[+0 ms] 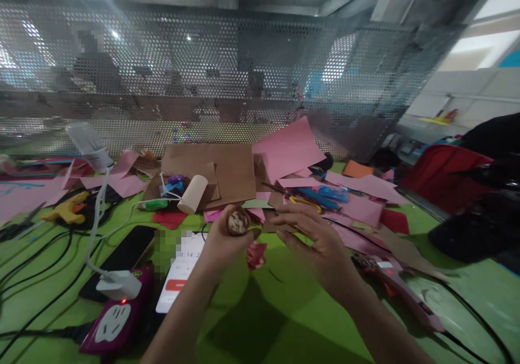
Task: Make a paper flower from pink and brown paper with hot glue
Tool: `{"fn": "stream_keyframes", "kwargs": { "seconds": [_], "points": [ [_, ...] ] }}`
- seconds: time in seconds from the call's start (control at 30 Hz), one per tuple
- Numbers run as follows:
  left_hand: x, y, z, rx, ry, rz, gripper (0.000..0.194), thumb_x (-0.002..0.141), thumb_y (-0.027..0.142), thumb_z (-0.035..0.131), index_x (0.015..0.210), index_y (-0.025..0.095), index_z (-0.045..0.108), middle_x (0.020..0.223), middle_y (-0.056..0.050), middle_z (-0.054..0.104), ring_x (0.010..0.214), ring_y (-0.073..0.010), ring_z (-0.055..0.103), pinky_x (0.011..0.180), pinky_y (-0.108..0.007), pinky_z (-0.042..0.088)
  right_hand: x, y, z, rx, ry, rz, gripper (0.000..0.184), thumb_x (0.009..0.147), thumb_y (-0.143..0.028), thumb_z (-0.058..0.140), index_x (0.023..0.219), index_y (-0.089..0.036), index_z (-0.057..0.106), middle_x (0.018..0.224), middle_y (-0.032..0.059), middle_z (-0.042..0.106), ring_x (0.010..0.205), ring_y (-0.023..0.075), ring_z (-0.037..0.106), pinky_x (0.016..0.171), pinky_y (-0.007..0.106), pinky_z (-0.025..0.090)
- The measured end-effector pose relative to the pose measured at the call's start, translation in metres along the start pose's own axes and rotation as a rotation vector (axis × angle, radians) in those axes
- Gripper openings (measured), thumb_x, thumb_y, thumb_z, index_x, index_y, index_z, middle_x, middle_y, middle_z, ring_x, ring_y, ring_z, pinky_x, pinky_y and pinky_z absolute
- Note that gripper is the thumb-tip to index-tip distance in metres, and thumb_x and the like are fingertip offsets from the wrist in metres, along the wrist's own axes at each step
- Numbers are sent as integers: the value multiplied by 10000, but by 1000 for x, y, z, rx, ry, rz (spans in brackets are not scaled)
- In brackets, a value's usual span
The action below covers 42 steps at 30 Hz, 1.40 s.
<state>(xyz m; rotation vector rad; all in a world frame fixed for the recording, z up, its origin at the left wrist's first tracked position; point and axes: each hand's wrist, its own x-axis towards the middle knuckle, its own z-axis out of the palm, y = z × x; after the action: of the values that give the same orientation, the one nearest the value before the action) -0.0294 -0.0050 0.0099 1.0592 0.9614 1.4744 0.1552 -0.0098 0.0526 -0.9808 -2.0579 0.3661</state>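
Observation:
My left hand (pixel 227 239) is wrapped round a small round bundle (pixel 238 223), brown and whitish, with a crumpled or swirled end facing me. Just below its thumb is a folded piece of red-pink paper (pixel 256 255); I cannot tell whether it hangs from the hand or rests on the table. My right hand (pixel 312 242) hovers to the right, fingers stretched and slightly apart, with nothing visible in it. A thin dark strand (pixel 275 275) lies on the green tabletop (pixel 309 326) between the forearms.
Brown card (pixel 235 169), pink sheets (pixel 290 147), yellow-handled scissors (pixel 304 201) and a cardboard tube (pixel 193 193) lie behind the hands. Leftward are a purple power strip (pixel 103 345), phones (pixel 173 293) and a yellow glue gun (pixel 67 209). A corded pink tool (pixel 410 296) lies right.

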Motion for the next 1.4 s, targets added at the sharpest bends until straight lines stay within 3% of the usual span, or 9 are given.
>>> {"fn": "stream_keyframes", "kwargs": {
  "seconds": [0.2, 0.3, 0.47, 0.6, 0.7, 0.87, 1.07, 1.27, 1.4],
  "points": [
    [10, 5, -12, -112, 191, 12, 388, 565, 206, 857, 848, 164, 594, 801, 3, 699, 817, -165, 697, 822, -285, 529, -3, 15, 21, -113, -203, 186, 327, 883, -413, 632, 1131, -198, 629, 1115, 99, 677, 1016, 271, 623, 855, 411, 487],
    [12, 0, -12, -70, 155, 52, 345, 585, 198, 841, 826, 167, 596, 754, 34, 662, 765, -136, 676, 782, -251, 522, -9, 9, 37, -254, -230, 153, 351, 846, -340, 651, 1151, -176, 595, 1134, 116, 641, 1031, 284, 582, 841, 407, 456],
    [12, -5, -12, -6, 99, 62, 308, 617, 186, 815, 834, 177, 596, 769, 36, 664, 748, -118, 652, 739, -223, 504, -16, 0, 59, -365, -273, 143, 341, 664, -180, 710, 998, -170, 639, 953, 105, 647, 936, 300, 571, 783, 398, 410],
    [13, -6, -11, -52, 120, 52, 341, 590, 194, 826, 865, 170, 625, 798, 12, 694, 770, -143, 670, 754, -246, 511, -13, 8, 57, -232, -208, 223, 143, 716, -69, 601, 787, -192, 621, 768, 45, 651, 757, 214, 581, 684, 324, 400],
    [13, -8, -10, -76, 132, 29, 349, 573, 202, 838, 865, 158, 652, 817, -10, 717, 782, -157, 680, 763, -259, 516, -5, 18, 42, -61, -115, 280, 16, 809, -195, 598, 793, -198, 599, 774, 28, 651, 712, 179, 573, 637, 286, 422],
    [7, -10, -2, -30, 25, -33, 309, 611, 256, 844, 869, 150, 710, 816, -33, 734, 780, -155, 665, 745, -249, 510, 2, 27, 27, 536, 99, 467, 237, 735, -376, 727, 801, -194, 589, 750, -4, 589, 683, 151, 537, 636, 272, 433],
    [-2, -10, 13, -68, -117, -72, 299, 609, 248, 864, 840, 148, 701, 804, -18, 713, 746, -130, 639, 738, -237, 507, 1, 21, 32, 766, 62, 524, 351, 653, -431, 815, 760, -201, 573, 737, -20, 556, 691, 145, 514, 645, 267, 417],
    [-2, -9, 12, -17, -105, -9, 267, 633, 212, 828, 857, 158, 693, 846, -26, 709, 778, -147, 633, 751, -250, 499, 1, 18, 23, 530, -14, 434, 219, 729, -376, 740, 800, -202, 627, 811, 8, 592, 769, 180, 529, 698, 303, 418],
    [-2, -8, 13, 56, -72, 39, 230, 649, 144, 755, 868, 159, 689, 855, -30, 699, 792, -164, 631, 761, -267, 493, 1, 15, 18, 228, 74, 291, 273, 741, -276, 704, 1004, -214, 662, 904, 33, 590, 796, 196, 531, 704, 311, 427]
  ]
}}
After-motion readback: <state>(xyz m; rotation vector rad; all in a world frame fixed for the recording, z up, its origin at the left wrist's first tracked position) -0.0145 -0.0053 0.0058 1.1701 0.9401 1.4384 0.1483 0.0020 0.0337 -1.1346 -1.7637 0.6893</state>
